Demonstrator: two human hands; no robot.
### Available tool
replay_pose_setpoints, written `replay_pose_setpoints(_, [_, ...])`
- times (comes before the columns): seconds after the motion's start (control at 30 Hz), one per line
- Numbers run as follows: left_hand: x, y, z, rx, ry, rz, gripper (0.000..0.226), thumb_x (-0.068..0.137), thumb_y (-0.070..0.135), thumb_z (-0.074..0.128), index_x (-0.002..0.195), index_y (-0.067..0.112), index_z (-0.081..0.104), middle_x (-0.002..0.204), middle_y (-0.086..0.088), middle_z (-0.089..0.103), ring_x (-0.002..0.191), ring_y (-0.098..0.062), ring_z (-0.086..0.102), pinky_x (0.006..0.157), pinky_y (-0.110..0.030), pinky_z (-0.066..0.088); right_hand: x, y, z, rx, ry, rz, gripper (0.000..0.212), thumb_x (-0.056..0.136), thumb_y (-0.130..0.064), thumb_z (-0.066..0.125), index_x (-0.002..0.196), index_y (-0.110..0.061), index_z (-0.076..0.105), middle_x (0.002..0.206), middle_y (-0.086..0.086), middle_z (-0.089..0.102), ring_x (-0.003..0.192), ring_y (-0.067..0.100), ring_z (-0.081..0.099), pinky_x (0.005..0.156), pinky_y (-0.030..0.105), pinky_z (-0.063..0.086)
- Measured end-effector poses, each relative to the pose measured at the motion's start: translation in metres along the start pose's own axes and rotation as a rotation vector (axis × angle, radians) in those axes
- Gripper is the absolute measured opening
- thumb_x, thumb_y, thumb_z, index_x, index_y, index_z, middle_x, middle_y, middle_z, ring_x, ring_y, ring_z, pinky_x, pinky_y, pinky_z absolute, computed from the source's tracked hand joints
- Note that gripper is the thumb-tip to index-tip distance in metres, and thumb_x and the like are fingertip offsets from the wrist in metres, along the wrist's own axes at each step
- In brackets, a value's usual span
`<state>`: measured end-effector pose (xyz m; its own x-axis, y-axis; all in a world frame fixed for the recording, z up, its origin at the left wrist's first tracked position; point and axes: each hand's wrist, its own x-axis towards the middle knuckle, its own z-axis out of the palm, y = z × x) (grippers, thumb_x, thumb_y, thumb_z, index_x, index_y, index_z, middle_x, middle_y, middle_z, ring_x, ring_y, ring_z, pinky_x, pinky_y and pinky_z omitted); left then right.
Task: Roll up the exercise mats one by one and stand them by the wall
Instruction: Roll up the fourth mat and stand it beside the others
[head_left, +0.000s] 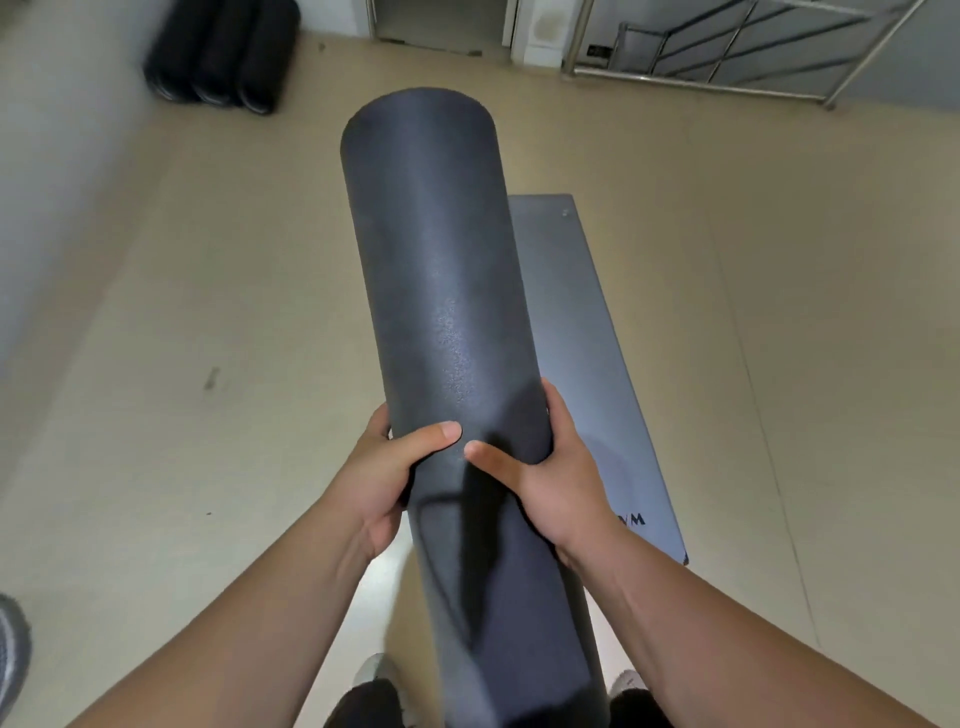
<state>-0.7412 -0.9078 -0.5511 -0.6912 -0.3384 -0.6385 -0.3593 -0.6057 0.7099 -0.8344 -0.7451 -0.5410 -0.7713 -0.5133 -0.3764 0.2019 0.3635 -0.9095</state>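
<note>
Closest to you, the toes of your shoes (371, 675) show on the floor (208, 291) either side of the rolled mat (447, 291). You hold this dark roll out in front of you, tilted away, its lower end down by your legs and its far end raised above the floor. Your left hand (384, 478) wraps the roll from the left and your right hand (550, 478) from the right, fingers curled behind it, both thumbs lying across the front and nearly meeting. Past your right hand, a grey mat (582, 322) lies flat and unrolled on the floor, partly hidden by the roll. Further off to the left, three dark rolls (218, 57) sit side by side against the wall (62, 156), blurred. A metal railing (727, 47) crosses the far right.
</note>
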Motion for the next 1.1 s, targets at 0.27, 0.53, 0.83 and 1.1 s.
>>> replay_pose_setpoints(0.27, [-0.116,0.176,-0.077,0.017,0.034,0.139,0.074,0.064,0.02,0.085,0.133,0.026,0.057,0.12,-0.001,0.075,0.104,-0.027,0.074,0.087,-0.043,0.055,-0.037,-0.179,0.103,0.117,-0.093,-0.12,0.087,0.074,-0.034,0.094,0.145,-0.05,0.047,0.131,-0.02,0.07,0.121,0.009,0.068,0.106,0.045,0.053])
replay_pose_setpoints(0.53, [-0.058,0.315,-0.124,0.039,0.064,0.262,0.073,0.062,0.017,0.084,0.13,0.023,0.059,0.117,-0.003,0.076,0.098,-0.025,0.076,0.07,-0.035,0.058,0.078,-0.268,0.173,0.282,-0.176,-0.221,0.075,0.084,-0.008,0.087,0.141,-0.042,0.05,0.128,-0.014,0.073,0.118,0.012,0.071,0.103,0.042,0.056])
replay_pose_setpoints(0.83, [0.08,0.496,-0.206,0.027,0.224,0.323,0.08,0.059,0.014,0.084,0.134,0.024,0.057,0.112,-0.003,0.077,0.091,-0.021,0.077,0.057,-0.025,0.058,0.299,-0.368,0.283,0.355,-0.292,-0.189,0.081,0.083,-0.021,0.089,0.148,-0.042,0.046,0.135,-0.014,0.069,0.122,0.014,0.068,0.103,0.044,0.056])
replay_pose_setpoints(1.1, [0.188,0.624,-0.317,0.001,0.276,0.303,0.091,0.064,0.008,0.091,0.138,0.031,0.042,0.098,0.0,0.079,0.08,-0.019,0.077,0.054,-0.027,0.057,0.443,-0.443,0.405,0.376,-0.298,-0.115,0.07,0.081,-0.036,0.087,0.14,-0.049,0.051,0.131,-0.012,0.072,0.12,0.018,0.07,0.104,0.047,0.056])
